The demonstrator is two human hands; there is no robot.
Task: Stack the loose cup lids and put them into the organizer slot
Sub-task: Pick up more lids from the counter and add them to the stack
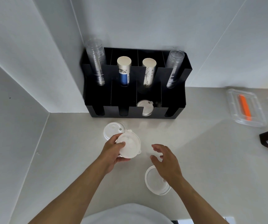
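The left hand (112, 152) has a closed grip on a round white plastic lid (129, 146) above the pale worktop (202, 143); the right hand (165, 160) hovers open, empty. Light, thin, flexible: hold it by the rim.

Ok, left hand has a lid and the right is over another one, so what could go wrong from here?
The left hand pinches its lid by the rim, tilted, so it could slip. That lid hangs just over the counter lid and might knock it. The right hand hovers open above the near lid, which lies the other way up and may not nest until flipped.
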